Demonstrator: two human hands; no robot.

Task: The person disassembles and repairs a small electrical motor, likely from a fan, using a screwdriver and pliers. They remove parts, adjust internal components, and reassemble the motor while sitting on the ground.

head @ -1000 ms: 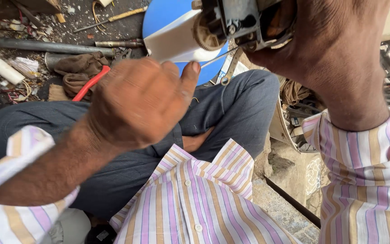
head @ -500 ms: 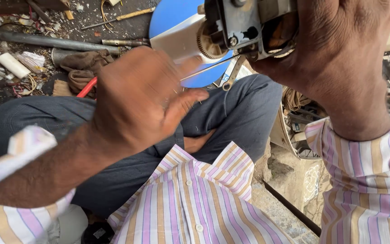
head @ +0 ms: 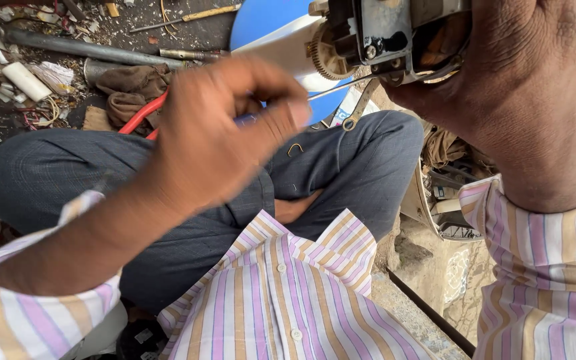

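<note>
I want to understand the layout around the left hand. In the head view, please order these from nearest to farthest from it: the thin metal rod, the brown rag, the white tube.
1. Thin metal rod: at the left hand, pinched in its fingertips.
2. Brown rag: on the ground, up and left.
3. White tube: farthest, near the left edge.

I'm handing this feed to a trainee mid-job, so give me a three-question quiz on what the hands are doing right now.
1. True or false: the right hand grips the metal mechanism with the toothed gear.
2. What does the left hand pinch? A) a thin wire B) the red-handled tool C) the white tube
3. Fill in: behind the mechanism lies a round ____ lid.

Key: 1 true; 2 A; 3 blue.
</note>
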